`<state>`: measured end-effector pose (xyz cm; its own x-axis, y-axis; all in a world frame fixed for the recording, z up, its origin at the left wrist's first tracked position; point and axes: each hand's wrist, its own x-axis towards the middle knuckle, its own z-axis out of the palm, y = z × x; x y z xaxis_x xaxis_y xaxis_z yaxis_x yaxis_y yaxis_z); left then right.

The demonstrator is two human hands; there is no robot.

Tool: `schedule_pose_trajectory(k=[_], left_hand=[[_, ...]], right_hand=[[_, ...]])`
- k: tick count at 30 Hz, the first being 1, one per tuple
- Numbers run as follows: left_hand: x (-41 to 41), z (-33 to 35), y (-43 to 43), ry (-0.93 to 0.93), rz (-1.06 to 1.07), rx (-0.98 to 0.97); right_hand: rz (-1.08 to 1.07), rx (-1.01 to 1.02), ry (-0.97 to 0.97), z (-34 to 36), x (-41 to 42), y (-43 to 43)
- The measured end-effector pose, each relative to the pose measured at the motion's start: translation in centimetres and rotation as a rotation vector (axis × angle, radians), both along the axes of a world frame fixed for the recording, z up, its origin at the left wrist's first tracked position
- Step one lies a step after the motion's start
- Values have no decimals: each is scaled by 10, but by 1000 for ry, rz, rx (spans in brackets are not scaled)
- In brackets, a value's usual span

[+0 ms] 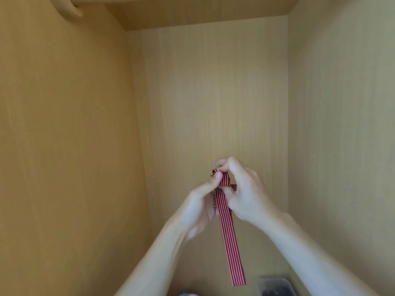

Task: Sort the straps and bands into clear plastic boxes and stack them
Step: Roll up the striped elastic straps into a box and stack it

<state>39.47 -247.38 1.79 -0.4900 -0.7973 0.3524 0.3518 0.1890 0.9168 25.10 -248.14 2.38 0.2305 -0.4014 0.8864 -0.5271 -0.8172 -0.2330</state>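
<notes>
Striped strap (227, 231), pinched by both hands (222, 195)

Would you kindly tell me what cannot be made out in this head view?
1. Head view: the striped strap's upper end is hidden by the fingers of the left hand and right hand pinching it.
2. Head view: the clear plastic box is cut by the bottom edge; its dark contents are blurred.
3. Head view: a blue and pink thing is almost wholly cut off by the bottom edge.
</notes>
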Motion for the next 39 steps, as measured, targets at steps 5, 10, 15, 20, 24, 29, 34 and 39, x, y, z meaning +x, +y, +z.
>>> schedule_pose_trajectory(k=[5, 10, 15, 20, 24, 29, 34, 39], left_hand=[[3, -2, -4, 4, 21, 0], [2, -2, -4, -36, -3, -33], [0, -1, -7, -46, 29, -19], [-1, -7, -16, 0, 43, 23], [-4, -7, -18, 171, 39, 89], [0, -4, -17, 166, -35, 96], [1, 1, -8, 130, -6, 35], [3, 6, -1, 44, 38, -9]], right_hand=[[102, 73, -35, 2, -1, 1], [176, 106, -70, 5, -4, 3], [209, 174, -97, 5, -6, 6], [256, 240, -83, 5, -8, 9], [258, 276, -190, 6, -8, 5], [227, 458, -304, 6, -8, -4], [278, 569, -266, 10, -5, -1], [346, 556, -299, 14, -4, 5]])
